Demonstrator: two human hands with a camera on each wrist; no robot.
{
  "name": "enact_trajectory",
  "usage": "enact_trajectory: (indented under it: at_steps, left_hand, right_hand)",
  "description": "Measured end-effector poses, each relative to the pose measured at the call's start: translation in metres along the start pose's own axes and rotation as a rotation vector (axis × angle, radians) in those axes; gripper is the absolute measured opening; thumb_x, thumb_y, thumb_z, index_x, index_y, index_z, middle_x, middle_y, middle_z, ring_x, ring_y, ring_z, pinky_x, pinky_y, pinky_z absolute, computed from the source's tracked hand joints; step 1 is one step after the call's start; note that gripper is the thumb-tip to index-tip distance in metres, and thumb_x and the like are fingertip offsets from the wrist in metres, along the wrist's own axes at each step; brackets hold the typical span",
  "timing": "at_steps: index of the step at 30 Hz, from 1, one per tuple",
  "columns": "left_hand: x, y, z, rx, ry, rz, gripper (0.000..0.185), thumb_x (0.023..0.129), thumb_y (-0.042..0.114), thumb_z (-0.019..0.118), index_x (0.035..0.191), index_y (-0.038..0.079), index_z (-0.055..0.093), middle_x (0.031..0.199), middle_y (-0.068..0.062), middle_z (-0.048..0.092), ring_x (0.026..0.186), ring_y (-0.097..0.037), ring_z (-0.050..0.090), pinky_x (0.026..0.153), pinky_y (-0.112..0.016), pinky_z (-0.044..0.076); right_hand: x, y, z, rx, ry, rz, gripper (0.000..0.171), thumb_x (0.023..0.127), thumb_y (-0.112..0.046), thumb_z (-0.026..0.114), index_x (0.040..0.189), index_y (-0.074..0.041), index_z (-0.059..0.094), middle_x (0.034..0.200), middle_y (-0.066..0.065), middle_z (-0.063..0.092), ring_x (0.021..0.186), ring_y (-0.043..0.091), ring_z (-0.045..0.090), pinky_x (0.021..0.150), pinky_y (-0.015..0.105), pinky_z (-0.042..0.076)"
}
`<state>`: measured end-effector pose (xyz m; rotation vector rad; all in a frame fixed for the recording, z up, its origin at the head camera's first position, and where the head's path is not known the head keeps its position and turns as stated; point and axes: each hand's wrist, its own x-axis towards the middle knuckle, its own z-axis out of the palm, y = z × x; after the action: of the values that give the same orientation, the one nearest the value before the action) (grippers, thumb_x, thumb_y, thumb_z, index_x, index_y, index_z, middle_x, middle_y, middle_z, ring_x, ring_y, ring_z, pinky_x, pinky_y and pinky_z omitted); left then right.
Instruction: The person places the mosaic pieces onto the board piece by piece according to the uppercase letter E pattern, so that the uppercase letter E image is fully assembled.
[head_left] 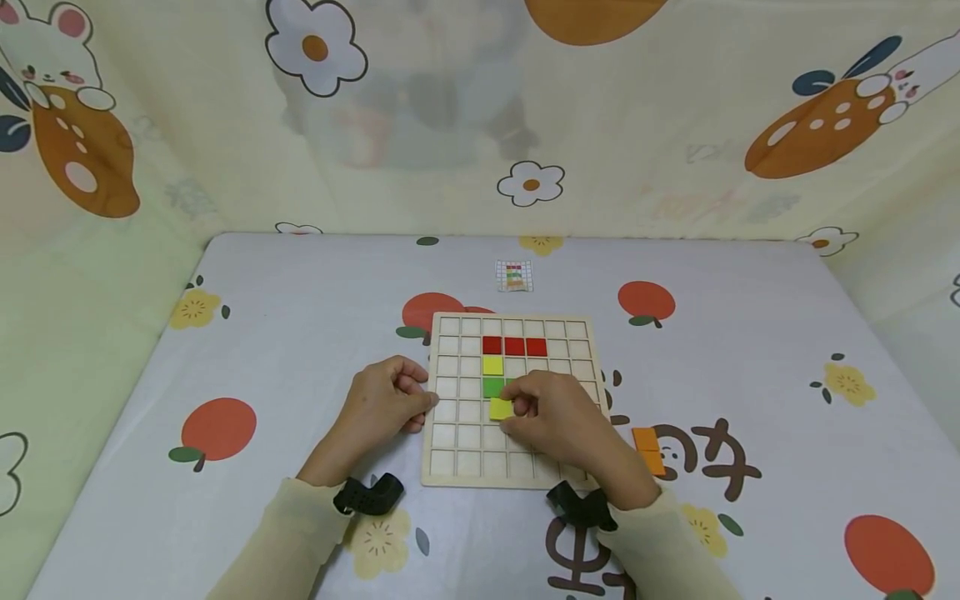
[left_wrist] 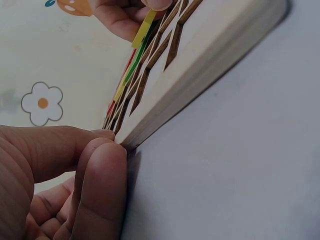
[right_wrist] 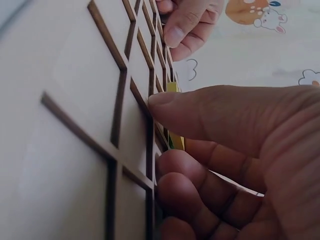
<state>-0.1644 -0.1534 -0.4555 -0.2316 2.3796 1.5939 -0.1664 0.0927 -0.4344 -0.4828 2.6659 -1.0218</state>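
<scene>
A square wooden grid board [head_left: 446, 463] lies on the table. My left hand [head_left: 381, 402] holds its left edge between thumb and fingers. Over the board, my right hand [head_left: 558, 415] pinches a yellow square tile [head_left: 499, 409], which sits slightly tilted and off the grid lines below a green tile [head_left: 492, 387]. Above the green tile, a second yellow tile [head_left: 492, 365] fills a cell. A row of three red tiles [head_left: 514, 346] lies near the top of the grid. The right hand covers part of the middle and lower right cells.
Orange tiles [head_left: 648, 451] lie on the patterned tablecloth to the right of the board, by my right forearm. Behind the board is a small card [head_left: 513, 276] printed with a coloured grid pattern. A printed curtain [head_left: 420, 192] rises at the table's back edge.
</scene>
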Motion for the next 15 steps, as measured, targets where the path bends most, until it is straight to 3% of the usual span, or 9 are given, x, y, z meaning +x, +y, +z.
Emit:
enact_trajectory:
  at_steps: [15]
  left_hand:
    - [0.0, 0.0002, 0.0003, 0.005, 0.003, -0.004, 0.024, 0.089, 0.003, 0.08, 0.108, 0.003, 0.065, 0.078, -0.007, 0.067, 0.056, -0.014, 0.063, 0.057, -0.026, 0.06]
  right_hand:
    - [-0.0004, -0.0042, 0.007, -0.018, 0.001, 0.052, 0.022, 0.083, -0.01, 0.084, 0.104, -0.012, 0.078, 0.077, -0.003, 0.057, 0.073, 0.016, 0.053, 0.06, 0.026, 0.043]
